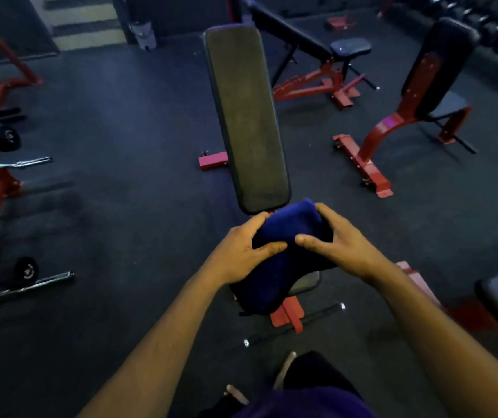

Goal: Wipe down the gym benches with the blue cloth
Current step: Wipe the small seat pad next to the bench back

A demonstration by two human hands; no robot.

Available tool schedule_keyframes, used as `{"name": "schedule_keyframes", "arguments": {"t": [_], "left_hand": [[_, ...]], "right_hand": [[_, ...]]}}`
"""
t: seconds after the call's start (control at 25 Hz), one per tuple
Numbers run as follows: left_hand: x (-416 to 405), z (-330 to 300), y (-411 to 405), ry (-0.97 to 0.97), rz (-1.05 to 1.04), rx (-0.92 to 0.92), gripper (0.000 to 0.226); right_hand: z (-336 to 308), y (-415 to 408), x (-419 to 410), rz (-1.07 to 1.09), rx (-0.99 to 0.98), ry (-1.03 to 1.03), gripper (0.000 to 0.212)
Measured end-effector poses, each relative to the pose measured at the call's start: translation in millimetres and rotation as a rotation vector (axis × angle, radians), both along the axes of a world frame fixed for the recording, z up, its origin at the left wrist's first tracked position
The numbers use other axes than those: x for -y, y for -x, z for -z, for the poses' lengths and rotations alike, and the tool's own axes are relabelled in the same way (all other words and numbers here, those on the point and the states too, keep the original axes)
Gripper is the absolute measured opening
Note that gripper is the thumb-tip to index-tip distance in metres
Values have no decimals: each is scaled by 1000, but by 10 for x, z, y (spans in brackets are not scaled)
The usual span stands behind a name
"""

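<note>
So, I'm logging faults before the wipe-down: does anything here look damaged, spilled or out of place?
Nothing stands out. Both hands, left hand and right hand, grip the blue cloth bunched over the seat of the centre bench. Its pad looks dull, with no visible tear. The dim light hides fine detail.

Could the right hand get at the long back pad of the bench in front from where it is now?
Probably yes. The right hand grips the blue cloth just below the back pad, and nothing lies between them, though the far end may need a lean.
</note>
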State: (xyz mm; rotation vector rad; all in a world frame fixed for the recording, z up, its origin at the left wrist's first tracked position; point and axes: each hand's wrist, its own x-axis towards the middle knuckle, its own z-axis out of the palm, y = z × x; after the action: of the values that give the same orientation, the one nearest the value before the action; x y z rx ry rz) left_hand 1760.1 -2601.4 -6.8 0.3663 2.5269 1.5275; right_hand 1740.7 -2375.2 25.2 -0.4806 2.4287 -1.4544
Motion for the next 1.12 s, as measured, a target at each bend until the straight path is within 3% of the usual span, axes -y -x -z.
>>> {"name": "schedule_keyframes", "arguments": {"t": [0.12, 0.28, 0.4, 0.56, 0.72, 0.96, 1.12], "left_hand": [[-38, 100, 299, 24, 75, 54, 28], [-103, 377, 586, 140, 163, 155, 34], [-66, 673, 791, 246, 206, 191, 58], [-3, 984, 1125, 340, 224, 247, 75], [139, 1357, 1534, 436, 440, 260, 78], [423, 2180, 2389, 638, 913, 154, 83], [283, 2766, 2921, 804, 1141, -26, 86]], "right_hand": [[249, 55, -137, 76, 173, -2, 35], [579, 281, -218, 183, 252, 82, 27], [964, 468, -125, 275, 308, 123, 27], [1366, 563, -48, 599, 457, 257, 33], [1740, 441, -107, 991, 543, 283, 21], [2466, 176, 387, 1572, 684, 192, 25], [2951, 215, 826, 1747, 756, 256, 22]]}}
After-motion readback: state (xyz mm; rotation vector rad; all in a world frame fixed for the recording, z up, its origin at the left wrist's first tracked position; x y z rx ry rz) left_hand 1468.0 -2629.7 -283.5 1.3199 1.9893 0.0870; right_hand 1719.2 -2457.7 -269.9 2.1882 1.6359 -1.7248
